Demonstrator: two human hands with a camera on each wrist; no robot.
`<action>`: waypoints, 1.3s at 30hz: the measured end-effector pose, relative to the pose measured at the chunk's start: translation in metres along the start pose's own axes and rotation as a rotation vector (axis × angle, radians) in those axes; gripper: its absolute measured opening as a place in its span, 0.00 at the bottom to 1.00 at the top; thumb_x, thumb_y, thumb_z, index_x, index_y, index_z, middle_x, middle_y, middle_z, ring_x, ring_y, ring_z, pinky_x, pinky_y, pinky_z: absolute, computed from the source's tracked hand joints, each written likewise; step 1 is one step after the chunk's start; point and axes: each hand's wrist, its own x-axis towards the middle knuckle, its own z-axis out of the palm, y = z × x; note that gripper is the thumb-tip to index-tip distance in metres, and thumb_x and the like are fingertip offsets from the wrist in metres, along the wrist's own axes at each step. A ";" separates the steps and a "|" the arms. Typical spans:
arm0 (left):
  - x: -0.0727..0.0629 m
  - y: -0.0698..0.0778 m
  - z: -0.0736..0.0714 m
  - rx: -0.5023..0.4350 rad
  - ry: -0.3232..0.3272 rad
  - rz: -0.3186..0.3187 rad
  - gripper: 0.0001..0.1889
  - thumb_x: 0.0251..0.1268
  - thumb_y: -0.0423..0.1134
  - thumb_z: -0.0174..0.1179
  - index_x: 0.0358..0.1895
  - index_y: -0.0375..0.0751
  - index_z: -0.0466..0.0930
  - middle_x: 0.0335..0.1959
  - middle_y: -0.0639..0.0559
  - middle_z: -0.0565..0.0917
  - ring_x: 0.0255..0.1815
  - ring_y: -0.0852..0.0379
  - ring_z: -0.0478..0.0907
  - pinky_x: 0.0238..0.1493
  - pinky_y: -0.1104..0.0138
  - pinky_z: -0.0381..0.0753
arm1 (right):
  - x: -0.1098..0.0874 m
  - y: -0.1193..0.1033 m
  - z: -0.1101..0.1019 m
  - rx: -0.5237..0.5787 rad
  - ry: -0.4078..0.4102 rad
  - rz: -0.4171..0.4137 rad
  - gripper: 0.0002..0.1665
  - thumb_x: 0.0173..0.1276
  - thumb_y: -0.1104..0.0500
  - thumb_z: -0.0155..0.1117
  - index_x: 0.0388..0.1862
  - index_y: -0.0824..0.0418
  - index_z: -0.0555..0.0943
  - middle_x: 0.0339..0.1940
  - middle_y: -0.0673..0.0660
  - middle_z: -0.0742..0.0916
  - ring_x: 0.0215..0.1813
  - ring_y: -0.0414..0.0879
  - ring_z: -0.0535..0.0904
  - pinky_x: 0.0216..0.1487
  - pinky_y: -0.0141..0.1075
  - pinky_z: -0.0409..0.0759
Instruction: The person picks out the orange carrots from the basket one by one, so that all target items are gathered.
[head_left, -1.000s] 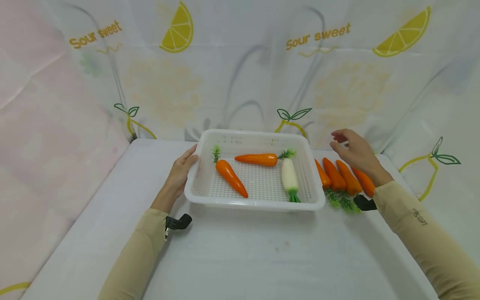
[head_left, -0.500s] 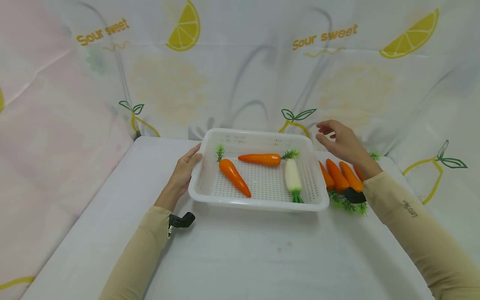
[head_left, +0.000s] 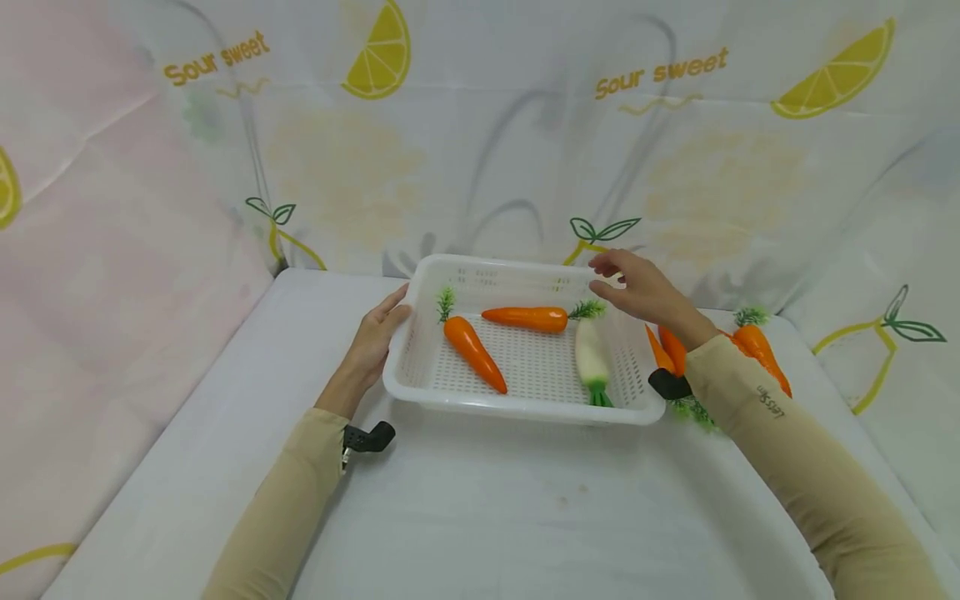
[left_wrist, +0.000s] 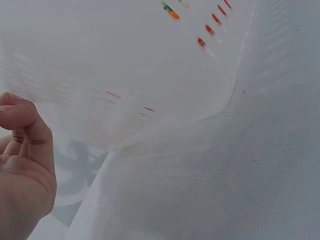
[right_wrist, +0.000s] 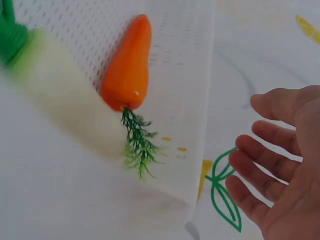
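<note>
A white plastic basket (head_left: pixel 480 406) stands in the middle of the table, its left rim gripped by my left hand (head_left: pixel 372 335). The thumb of that hand shows bent against the basket wall in the left wrist view. Inside lie two orange carrots: one slanted carrot (head_left: pixel 475 354) at the left and one crosswise carrot (right_wrist: pixel 129 65) at the back. A white radish (head_left: pixel 590 350) with a green top lies at the right end. My right hand (head_left: pixel 637 287) hangs over the basket's back right corner, holding nothing, its fingers apart and loosely bent in the right wrist view.
Right of the basket, several more carrots lie on the white table (head_left: pixel 480 517), partly hidden by my right forearm; one carrot (head_left: pixel 762 357) shows beyond the sleeve. A lemon-printed cloth (head_left: pixel 480 150) rises behind the table.
My right hand has moved left from above the loose carrots to the basket's back right corner, uncovering a carrot at the far right. The left hand keeps its grip on the rim.
</note>
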 end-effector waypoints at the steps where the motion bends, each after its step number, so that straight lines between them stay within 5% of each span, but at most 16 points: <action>1: 0.000 0.000 0.000 0.003 -0.005 0.003 0.28 0.72 0.51 0.49 0.72 0.63 0.56 0.70 0.48 0.66 0.57 0.59 0.73 0.47 0.71 0.79 | 0.002 0.000 0.002 -0.004 -0.026 -0.005 0.25 0.69 0.59 0.58 0.61 0.69 0.69 0.57 0.67 0.77 0.58 0.60 0.71 0.61 0.55 0.69; 15: 0.001 0.001 0.001 -0.004 0.005 -0.009 0.26 0.72 0.49 0.49 0.72 0.63 0.58 0.68 0.46 0.68 0.52 0.60 0.76 0.44 0.70 0.80 | 0.036 0.002 0.037 -0.122 -0.228 -0.031 0.23 0.65 0.59 0.61 0.56 0.70 0.72 0.53 0.67 0.79 0.56 0.60 0.74 0.60 0.50 0.71; 39: 0.000 0.002 0.000 -0.005 -0.003 -0.005 0.27 0.72 0.50 0.49 0.72 0.63 0.56 0.69 0.45 0.67 0.51 0.61 0.76 0.44 0.70 0.80 | 0.042 0.006 0.067 -0.388 -0.446 0.069 0.25 0.62 0.53 0.65 0.56 0.61 0.74 0.50 0.59 0.82 0.52 0.54 0.76 0.56 0.51 0.66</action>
